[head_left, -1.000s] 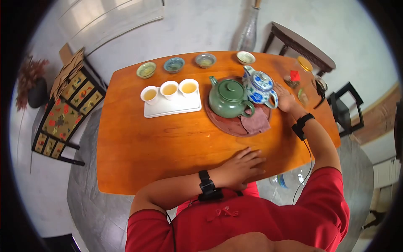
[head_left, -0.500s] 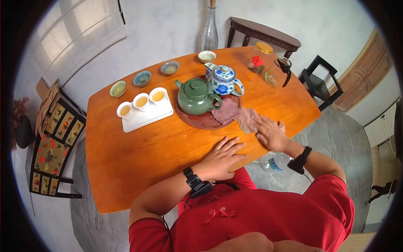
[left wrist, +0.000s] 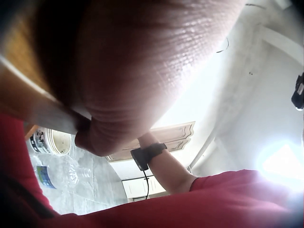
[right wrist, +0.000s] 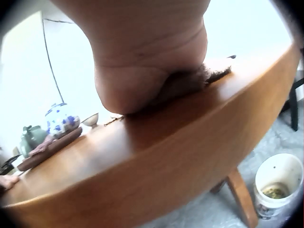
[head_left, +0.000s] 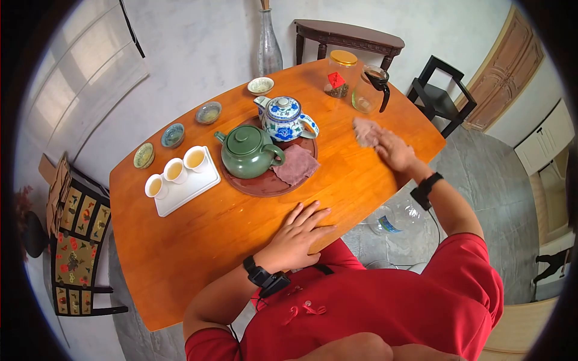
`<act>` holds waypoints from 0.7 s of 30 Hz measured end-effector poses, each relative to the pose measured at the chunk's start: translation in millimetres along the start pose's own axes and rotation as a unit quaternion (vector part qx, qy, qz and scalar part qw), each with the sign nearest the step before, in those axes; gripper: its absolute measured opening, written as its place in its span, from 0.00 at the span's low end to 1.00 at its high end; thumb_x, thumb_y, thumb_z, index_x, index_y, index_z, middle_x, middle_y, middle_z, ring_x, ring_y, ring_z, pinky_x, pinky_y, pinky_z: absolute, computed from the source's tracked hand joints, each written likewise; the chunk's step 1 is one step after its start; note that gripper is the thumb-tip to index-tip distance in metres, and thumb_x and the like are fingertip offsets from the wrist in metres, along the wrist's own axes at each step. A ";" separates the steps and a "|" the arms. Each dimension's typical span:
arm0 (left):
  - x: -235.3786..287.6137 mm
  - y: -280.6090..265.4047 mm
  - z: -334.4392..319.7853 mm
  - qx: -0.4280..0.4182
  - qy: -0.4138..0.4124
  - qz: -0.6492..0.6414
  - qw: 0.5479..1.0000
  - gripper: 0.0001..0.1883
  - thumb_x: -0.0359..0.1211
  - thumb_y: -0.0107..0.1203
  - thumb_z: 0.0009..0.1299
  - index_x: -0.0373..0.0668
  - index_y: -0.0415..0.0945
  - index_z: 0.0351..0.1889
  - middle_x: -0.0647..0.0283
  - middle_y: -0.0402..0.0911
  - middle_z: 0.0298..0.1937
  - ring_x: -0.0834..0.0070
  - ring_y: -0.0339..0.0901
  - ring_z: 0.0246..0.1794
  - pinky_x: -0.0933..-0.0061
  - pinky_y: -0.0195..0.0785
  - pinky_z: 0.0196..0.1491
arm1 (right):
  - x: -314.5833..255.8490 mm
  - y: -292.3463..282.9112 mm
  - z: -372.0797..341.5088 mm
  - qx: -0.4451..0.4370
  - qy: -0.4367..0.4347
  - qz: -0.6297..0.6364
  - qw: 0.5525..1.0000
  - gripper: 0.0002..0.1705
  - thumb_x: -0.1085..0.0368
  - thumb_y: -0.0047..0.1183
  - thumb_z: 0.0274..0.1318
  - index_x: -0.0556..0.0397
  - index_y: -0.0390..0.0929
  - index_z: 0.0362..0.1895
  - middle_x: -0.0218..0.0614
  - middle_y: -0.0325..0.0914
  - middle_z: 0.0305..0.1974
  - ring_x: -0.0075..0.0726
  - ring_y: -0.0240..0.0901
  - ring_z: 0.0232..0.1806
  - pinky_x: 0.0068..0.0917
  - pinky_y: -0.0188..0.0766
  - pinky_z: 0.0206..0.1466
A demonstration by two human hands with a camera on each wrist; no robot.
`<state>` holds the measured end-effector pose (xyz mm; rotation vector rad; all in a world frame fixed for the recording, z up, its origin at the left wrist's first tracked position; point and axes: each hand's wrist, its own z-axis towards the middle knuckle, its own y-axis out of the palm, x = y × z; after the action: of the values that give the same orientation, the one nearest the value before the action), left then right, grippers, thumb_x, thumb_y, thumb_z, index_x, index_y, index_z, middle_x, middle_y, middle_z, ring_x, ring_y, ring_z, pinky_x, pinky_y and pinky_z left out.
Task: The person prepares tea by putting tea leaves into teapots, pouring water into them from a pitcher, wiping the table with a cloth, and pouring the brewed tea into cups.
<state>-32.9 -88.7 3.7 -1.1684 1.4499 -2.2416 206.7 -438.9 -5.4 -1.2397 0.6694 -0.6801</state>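
On the far left a black-framed cabinet (head_left: 75,259) shows panels of painted flowers and butterflies. Next comes the wooden surface (head_left: 180,259), where a greenish bowl (head_left: 144,156), a blue bowl (head_left: 173,136) and a grey bowl (head_left: 208,113) sit apart in a slanting row. Nearer the person, three white cups (head_left: 175,172) (each with pale yellow liquid in it) line one long side of a white tray (head_left: 195,189).

A green teapot (head_left: 247,153) and a blue-and-white teapot (head_left: 283,123) share a round brown tray (head_left: 253,188) with a folded mauve cloth (head_left: 297,165); a pale bowl (head_left: 261,86) stands behind them. In front, the left hand (head_left: 295,240) lies flat near the edge, its fingers spread, holding nothing.

Further right, behind, stands a gold-lidded jar (head_left: 341,75) with a red label, and just beside it a glass pot (head_left: 363,96) with a black handle. On the surface in front of that pot lies a brownish cloth (head_left: 364,130), with the right hand (head_left: 394,150) resting on it, fingers stretched forward (the tips are hard to make out from here). A black chair (head_left: 442,99) stands beyond the surface's right end.
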 end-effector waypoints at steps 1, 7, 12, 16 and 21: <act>0.2 0.1 0.6 -0.001 0.000 0.000 1.000 0.34 0.39 0.65 0.55 0.52 0.70 0.64 0.58 0.56 0.74 0.58 0.43 0.78 0.48 0.31 0.76 | 20.3 -1.3 2.0 -0.002 0.043 -0.006 0.999 0.28 0.59 0.49 0.61 0.48 0.66 0.66 0.46 0.61 0.69 0.55 0.58 0.69 0.43 0.56 0.71; 0.6 -1.6 0.4 -0.001 -0.001 -0.005 1.000 0.34 0.38 0.65 0.55 0.52 0.70 0.64 0.58 0.56 0.74 0.58 0.43 0.78 0.48 0.31 0.76 | 102.6 18.9 -8.2 0.091 0.214 -0.053 0.971 0.27 0.56 0.47 0.62 0.50 0.68 0.64 0.47 0.65 0.66 0.55 0.59 0.68 0.43 0.55 0.71; 0.2 0.4 -0.3 0.006 0.001 -0.005 1.000 0.34 0.37 0.65 0.54 0.52 0.71 0.63 0.58 0.56 0.74 0.58 0.43 0.78 0.49 0.31 0.76 | 45.2 20.6 -21.1 0.072 0.180 -0.087 0.977 0.26 0.56 0.45 0.62 0.51 0.68 0.63 0.47 0.68 0.64 0.57 0.59 0.67 0.47 0.56 0.70; -2.1 2.2 -2.4 0.012 -0.008 -0.008 1.000 0.34 0.37 0.64 0.54 0.52 0.71 0.63 0.59 0.57 0.74 0.58 0.42 0.78 0.49 0.31 0.76 | -70.5 -1.1 -47.1 0.058 0.045 -0.041 0.996 0.21 0.59 0.49 0.60 0.50 0.72 0.57 0.46 0.70 0.61 0.56 0.63 0.65 0.49 0.59 0.66; -2.8 3.9 -3.0 0.008 0.002 -0.004 1.000 0.35 0.35 0.62 0.53 0.54 0.70 0.64 0.59 0.56 0.74 0.58 0.43 0.78 0.49 0.31 0.77 | -138.7 -22.6 -57.0 0.016 -0.080 0.014 0.997 0.22 0.65 0.54 0.54 0.47 0.75 0.56 0.41 0.74 0.58 0.49 0.66 0.63 0.44 0.66 0.60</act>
<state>-34.1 -87.0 -1.6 -1.1674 1.4284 -2.2585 73.2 -370.8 17.5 -1.2394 0.5405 -0.5588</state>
